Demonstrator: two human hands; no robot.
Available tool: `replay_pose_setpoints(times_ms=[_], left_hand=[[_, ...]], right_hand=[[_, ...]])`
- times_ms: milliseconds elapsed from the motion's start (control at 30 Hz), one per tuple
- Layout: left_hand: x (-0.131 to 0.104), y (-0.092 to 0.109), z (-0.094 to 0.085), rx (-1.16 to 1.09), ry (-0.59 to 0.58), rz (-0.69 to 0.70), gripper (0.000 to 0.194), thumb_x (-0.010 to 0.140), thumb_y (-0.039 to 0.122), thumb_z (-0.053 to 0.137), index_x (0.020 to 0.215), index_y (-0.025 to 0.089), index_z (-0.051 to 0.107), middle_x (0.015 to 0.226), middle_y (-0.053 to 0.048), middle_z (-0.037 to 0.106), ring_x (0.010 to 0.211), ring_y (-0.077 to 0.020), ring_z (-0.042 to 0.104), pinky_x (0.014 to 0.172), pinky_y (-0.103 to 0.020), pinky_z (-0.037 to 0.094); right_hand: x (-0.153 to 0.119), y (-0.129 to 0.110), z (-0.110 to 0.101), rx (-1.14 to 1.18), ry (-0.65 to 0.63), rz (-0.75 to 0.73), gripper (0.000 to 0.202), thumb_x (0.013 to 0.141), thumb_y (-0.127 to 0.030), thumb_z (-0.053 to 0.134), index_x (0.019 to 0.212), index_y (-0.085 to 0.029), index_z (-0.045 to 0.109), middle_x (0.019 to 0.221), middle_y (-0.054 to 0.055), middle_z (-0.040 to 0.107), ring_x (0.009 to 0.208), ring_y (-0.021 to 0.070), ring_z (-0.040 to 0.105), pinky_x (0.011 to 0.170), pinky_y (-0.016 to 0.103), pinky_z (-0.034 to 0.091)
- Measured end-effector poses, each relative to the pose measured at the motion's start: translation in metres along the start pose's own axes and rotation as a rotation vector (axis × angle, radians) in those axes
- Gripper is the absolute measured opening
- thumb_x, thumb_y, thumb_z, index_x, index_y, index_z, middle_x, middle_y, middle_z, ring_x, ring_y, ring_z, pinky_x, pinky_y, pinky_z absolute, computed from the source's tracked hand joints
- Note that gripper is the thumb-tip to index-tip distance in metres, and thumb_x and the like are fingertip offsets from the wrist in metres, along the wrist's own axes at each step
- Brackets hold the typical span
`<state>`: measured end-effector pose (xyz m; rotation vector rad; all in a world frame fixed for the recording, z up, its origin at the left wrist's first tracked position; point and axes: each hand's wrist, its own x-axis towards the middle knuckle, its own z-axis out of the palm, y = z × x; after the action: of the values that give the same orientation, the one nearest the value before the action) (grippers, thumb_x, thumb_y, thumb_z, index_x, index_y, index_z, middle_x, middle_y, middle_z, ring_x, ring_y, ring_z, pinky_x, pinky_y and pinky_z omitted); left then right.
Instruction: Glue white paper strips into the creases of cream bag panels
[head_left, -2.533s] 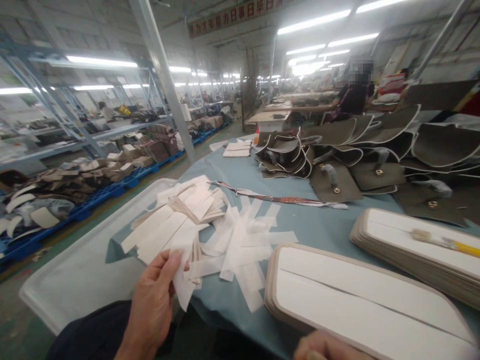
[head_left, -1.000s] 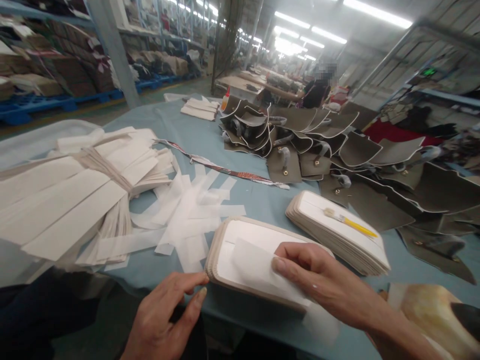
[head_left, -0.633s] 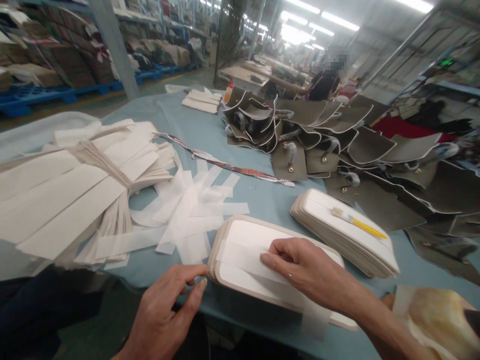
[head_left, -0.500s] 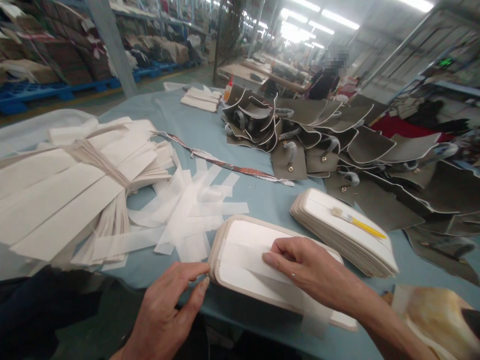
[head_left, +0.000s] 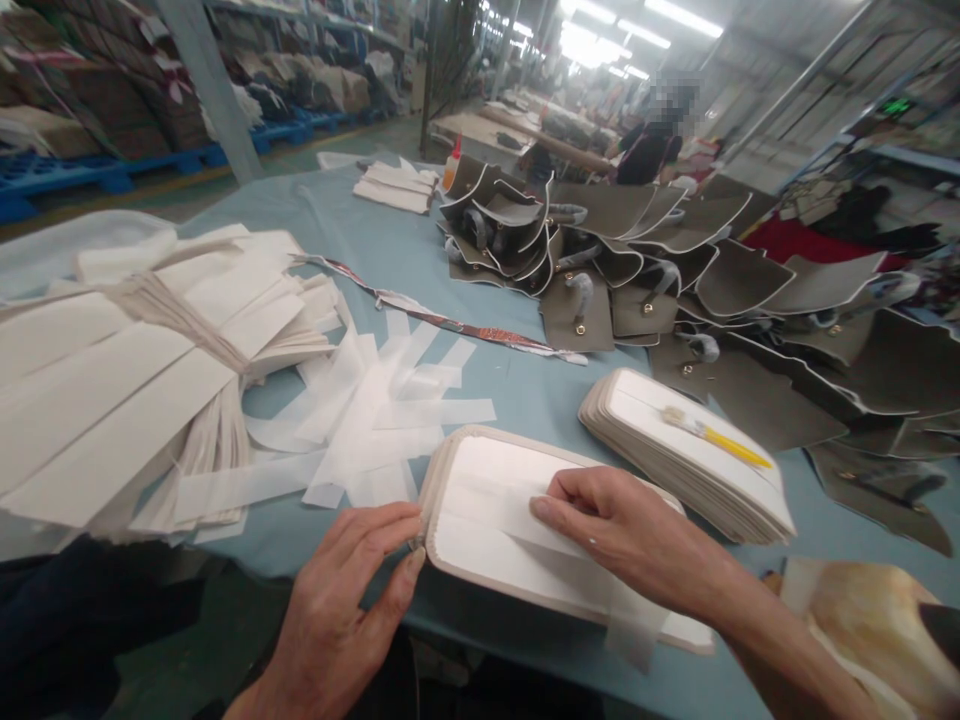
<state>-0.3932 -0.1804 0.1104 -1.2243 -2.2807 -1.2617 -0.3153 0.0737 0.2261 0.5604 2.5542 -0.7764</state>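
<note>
A stack of white, round-cornered panels with beige edges (head_left: 495, 560) lies in front of me. My left hand (head_left: 352, 590) pinches its left end between thumb and fingers. Over the top panel, my right hand (head_left: 607, 530) is closed with the fingers curled in and the thumb tip near the surface. What it holds, if anything, is hidden. A translucent strip (head_left: 630, 635) hangs over the stack's front edge, below my right wrist. Behind, a second panel stack (head_left: 675, 460) carries a yellow-handled brush (head_left: 727, 443).
Loose translucent strips (head_left: 375, 420) fan out beside tied bundles of off-white pieces (head_left: 120, 400) at left. Grey-brown bag pieces with handles (head_left: 720, 300) cover the right side. A twisted band (head_left: 480, 332) crosses the blue table cover (head_left: 300, 205). A person (head_left: 649, 150) is farther back.
Both hands stay at nearly the same places on the stack. The right hand has shifted very slightly right; the camera view has moved a little.
</note>
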Motion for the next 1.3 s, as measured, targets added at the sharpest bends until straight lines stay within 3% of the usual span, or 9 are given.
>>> replay_pose_setpoints(times_ms=[467,833,1067,1300], left_hand=[[0.001,0.001,0.002,0.102,-0.024,0.127,0.032,0.098,0.023,0.063,0.129,0.015,0.062,0.125,-0.012,0.071,0.118,-0.0226,0.063,0.106,-0.036,0.052],[0.006,0.003,0.005,0.15,-0.09,0.229,0.041,0.098,0.028,0.064,0.135,0.012,0.059,0.134,-0.015,0.069,0.13,-0.0276,0.057,0.112,-0.042,0.049],[0.005,-0.002,0.018,0.245,-0.207,0.27,0.06,0.102,0.046,0.053,0.152,0.014,0.047,0.154,-0.013,0.056,0.148,-0.0363,0.039,0.115,-0.051,0.042],[0.006,-0.004,0.021,0.335,-0.229,0.282,0.066,0.104,0.048,0.047,0.16,0.016,0.036,0.155,-0.011,0.056,0.147,-0.0364,0.04,0.112,-0.047,0.042]], right_hand=[[-0.001,0.0,0.004,0.003,0.022,0.018,0.039,0.101,-0.04,0.052,0.067,-0.021,0.049,0.069,0.0,0.055,0.066,0.0157,0.046,0.059,0.03,0.026],[-0.003,-0.008,0.001,-0.046,0.064,0.034,0.032,0.1,-0.034,0.058,0.072,-0.021,0.062,0.073,0.001,0.064,0.069,0.0166,0.051,0.062,0.031,0.026],[-0.004,-0.008,0.004,-0.076,0.093,0.036,0.03,0.101,-0.034,0.058,0.075,-0.021,0.066,0.076,0.002,0.067,0.071,0.0173,0.054,0.063,0.031,0.026],[-0.006,-0.002,0.004,-0.068,0.155,0.029,0.026,0.099,-0.033,0.061,0.078,-0.021,0.07,0.078,0.002,0.07,0.072,0.0178,0.056,0.064,0.03,0.028]])
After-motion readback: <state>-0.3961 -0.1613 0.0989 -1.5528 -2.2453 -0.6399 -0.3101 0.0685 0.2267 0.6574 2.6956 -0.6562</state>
